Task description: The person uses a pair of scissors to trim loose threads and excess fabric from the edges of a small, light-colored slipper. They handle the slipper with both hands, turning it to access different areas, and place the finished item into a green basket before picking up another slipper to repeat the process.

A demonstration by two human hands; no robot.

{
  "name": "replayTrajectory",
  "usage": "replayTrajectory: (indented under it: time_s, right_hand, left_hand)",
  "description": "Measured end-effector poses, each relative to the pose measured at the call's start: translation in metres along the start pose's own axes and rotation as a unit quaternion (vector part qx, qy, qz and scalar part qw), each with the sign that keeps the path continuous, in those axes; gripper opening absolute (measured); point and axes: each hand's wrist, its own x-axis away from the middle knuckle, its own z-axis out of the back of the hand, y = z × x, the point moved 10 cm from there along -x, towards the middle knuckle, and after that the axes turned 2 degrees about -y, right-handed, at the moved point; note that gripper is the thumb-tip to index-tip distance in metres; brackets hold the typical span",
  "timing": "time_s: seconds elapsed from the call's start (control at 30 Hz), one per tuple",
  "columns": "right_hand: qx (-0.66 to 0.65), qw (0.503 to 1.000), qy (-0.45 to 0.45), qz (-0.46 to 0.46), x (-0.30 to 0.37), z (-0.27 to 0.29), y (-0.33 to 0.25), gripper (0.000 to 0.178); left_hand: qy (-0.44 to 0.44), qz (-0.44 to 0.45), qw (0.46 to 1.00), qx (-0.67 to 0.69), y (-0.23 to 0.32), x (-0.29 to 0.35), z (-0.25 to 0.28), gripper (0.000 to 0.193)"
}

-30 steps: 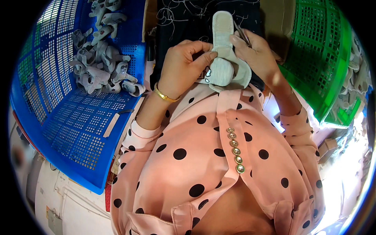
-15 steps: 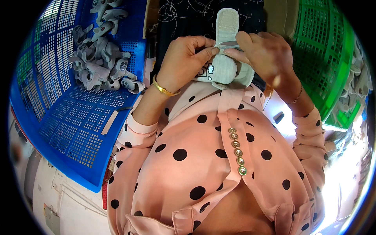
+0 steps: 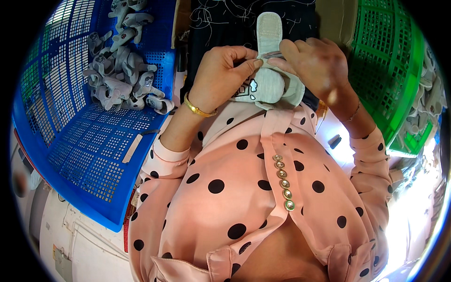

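Observation:
A pale grey fabric shoe upper (image 3: 270,87) with a dark-outlined print lies in my lap, its strap (image 3: 269,35) pointing away from me. My left hand (image 3: 228,73) is closed, thumb and fingertips pinching the upper's edge near the base of the strap. My right hand (image 3: 317,63) is closed round small metal snips (image 3: 272,55), whose thin blades reach across the strap's base close to my left fingertips. The handle of the snips is hidden inside my fist.
To the left stands a blue perforated basket (image 3: 94,155) with a heap of similar grey uppers (image 3: 122,70). A green basket (image 3: 380,70) is at the right, more grey pieces (image 3: 425,101) beyond it. Loose threads (image 3: 211,14) lie on the dark cloth (image 3: 300,28).
The upper and its strap have tilted slightly to the left. My right hand has shifted slightly left and down, and the snips' blades show less broadly. My left hand keeps its pinch.

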Motion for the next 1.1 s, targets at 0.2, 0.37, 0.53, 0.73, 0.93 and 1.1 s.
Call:
replayTrajectory:
  time_s: [0.2,0.37,0.53,0.73,0.93,1.1]
  right_hand:
    - [-0.086,0.995,-0.033,-0.026,-0.001,-0.005,0.006,0.039]
    - [-0.139,0.987,-0.071,-0.043,-0.004,-0.008,0.008,0.038]
    - [-0.125,0.984,-0.116,-0.055,-0.002,-0.014,0.005,0.04]
    - [-0.531,0.783,-0.141,-0.291,0.033,-0.061,0.052,0.041]
    - [-0.654,0.684,-0.158,-0.281,0.036,-0.075,0.027,0.026]
    - [-0.69,0.642,-0.148,-0.298,0.035,-0.08,0.021,0.021]
  left_hand:
    - [0.007,-0.016,0.999,-0.029,0.005,0.001,0.002,0.018]
    - [0.018,-0.031,0.999,-0.019,0.004,0.002,0.002,0.017]
    - [0.022,-0.026,0.999,-0.014,0.003,0.003,0.002,0.018]
    - [0.052,-0.09,0.987,-0.125,0.008,0.005,0.005,0.022]
    - [0.13,-0.118,0.981,-0.088,0.026,0.013,0.005,0.019]
    - [0.145,-0.228,0.918,-0.29,0.044,0.017,0.006,0.013]
